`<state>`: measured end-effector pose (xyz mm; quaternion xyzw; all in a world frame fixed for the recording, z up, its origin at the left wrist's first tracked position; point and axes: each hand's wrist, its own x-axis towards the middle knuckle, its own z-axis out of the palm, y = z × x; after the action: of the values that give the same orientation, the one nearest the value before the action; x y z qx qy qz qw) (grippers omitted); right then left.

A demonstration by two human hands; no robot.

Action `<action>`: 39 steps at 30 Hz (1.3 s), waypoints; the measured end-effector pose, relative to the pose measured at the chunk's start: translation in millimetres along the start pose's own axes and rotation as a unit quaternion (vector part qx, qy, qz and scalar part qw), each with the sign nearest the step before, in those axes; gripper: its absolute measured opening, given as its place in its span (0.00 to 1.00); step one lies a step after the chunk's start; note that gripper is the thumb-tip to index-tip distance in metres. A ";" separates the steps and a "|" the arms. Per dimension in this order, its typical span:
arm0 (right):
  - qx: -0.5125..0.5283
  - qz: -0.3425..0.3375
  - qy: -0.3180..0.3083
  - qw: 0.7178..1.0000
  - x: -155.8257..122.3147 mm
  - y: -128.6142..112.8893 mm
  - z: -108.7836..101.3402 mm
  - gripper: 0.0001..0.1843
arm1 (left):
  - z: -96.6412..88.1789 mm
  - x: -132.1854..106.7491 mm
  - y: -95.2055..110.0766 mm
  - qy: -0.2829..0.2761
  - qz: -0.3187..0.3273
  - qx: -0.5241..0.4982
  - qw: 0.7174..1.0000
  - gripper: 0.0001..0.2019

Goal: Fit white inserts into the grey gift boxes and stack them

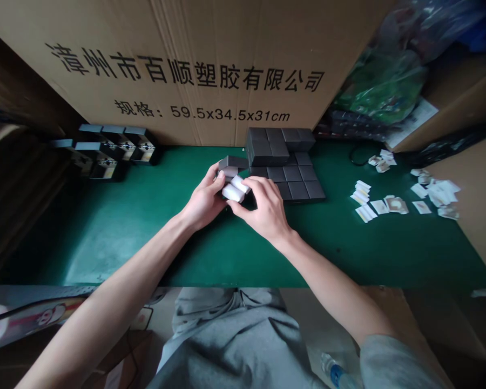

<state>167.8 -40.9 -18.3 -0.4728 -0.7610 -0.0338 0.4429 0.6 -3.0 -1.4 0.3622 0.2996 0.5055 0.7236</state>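
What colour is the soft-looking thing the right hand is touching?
The soft-looking thing is white, best seen in the head view.

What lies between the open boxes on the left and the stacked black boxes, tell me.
The head view shows green tabletop, then the left hand holding a dark box.

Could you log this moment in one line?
left hand: holding black box | right hand: fingers on white insert | nearby: stacked black boxes

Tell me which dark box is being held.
The dark box in the left hand, with white pieces at its near side; the closed boxes at right and open boxes at left stand unheld.
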 end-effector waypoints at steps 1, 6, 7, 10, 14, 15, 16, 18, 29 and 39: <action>-0.002 -0.003 -0.002 1.000 -0.1 0.4 -0.3 0.17 | 0.0 -0.2 0.7 -0.004 -0.004 0.002 1.000 0.13; -0.004 -0.036 0.007 0.999 1.0 1.5 -3.8 0.19 | 0.2 -0.8 3.4 0.005 -0.022 0.023 0.999 0.14; -0.002 -0.037 0.004 0.999 1.2 1.5 -4.5 0.19 | 0.4 -0.8 3.6 0.009 -0.024 0.031 0.999 0.14; -0.005 -0.042 -0.004 0.999 1.6 1.6 -6.2 0.21 | 1.3 -0.7 3.6 0.014 -0.029 0.046 0.998 0.14; -0.026 -0.053 0.023 0.998 2.1 2.8 -7.7 0.21 | 3.0 -1.2 3.8 0.022 -0.027 0.035 0.999 0.13; -0.028 -0.055 0.030 0.998 2.3 3.2 -8.0 0.21 | 3.3 -1.5 3.9 0.022 -0.028 0.033 0.999 0.13; -0.029 -0.058 0.034 0.997 2.6 3.7 -8.1 0.20 | 3.5 -1.8 3.9 0.020 -0.029 0.032 0.999 0.13; -0.029 -0.072 0.035 0.996 3.0 4.5 -8.1 0.20 | 3.1 -2.4 3.7 0.012 -0.034 0.030 0.999 0.14; -0.024 -0.061 -0.006 0.998 2.1 7.0 -5.9 0.18 | -5.1 -1.4 0.4 -0.041 -0.051 0.013 0.998 0.32; 0.061 -0.049 -0.027 0.997 1.6 13.2 -2.5 0.17 | -2.9 -2.7 1.5 -0.026 -0.061 0.018 0.998 0.24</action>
<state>179.1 -33.7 -20.6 -0.4079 -0.7956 0.0045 0.4479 -3.3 -4.6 -1.6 0.3693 0.3112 0.4457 0.7537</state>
